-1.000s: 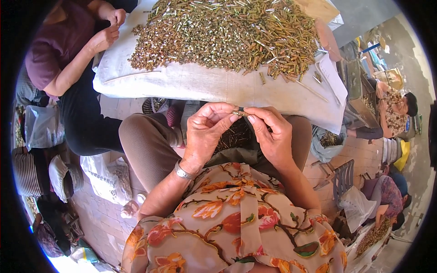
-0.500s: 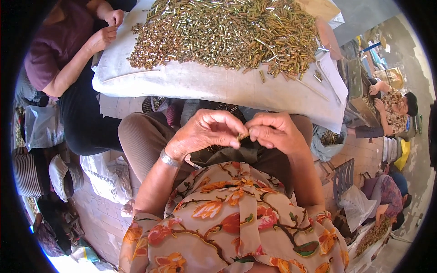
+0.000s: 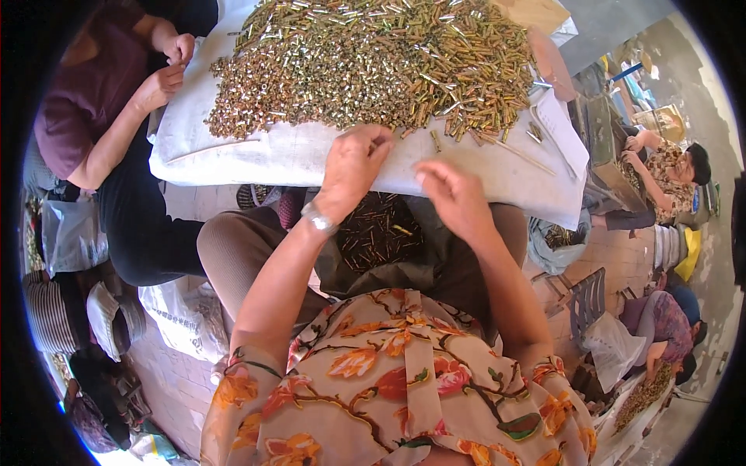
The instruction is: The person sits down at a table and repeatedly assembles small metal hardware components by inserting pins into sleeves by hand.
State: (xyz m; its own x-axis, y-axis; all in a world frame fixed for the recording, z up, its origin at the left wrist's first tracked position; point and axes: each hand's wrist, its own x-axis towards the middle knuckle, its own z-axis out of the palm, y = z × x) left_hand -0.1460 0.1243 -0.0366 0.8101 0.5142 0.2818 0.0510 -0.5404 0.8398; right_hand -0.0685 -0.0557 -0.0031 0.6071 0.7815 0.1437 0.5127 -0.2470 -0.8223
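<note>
Your left hand reaches to the near edge of the pile of small brass-coloured metal pieces on the white sheet covering the worktop, its fingers curled down onto the pieces; you cannot tell whether they hold any. Your right hand hovers just beside it over the sheet, fingers loosely bent, holding nothing visible. More pieces lie in your lap. Another person's hands work at the pile's left end.
</note>
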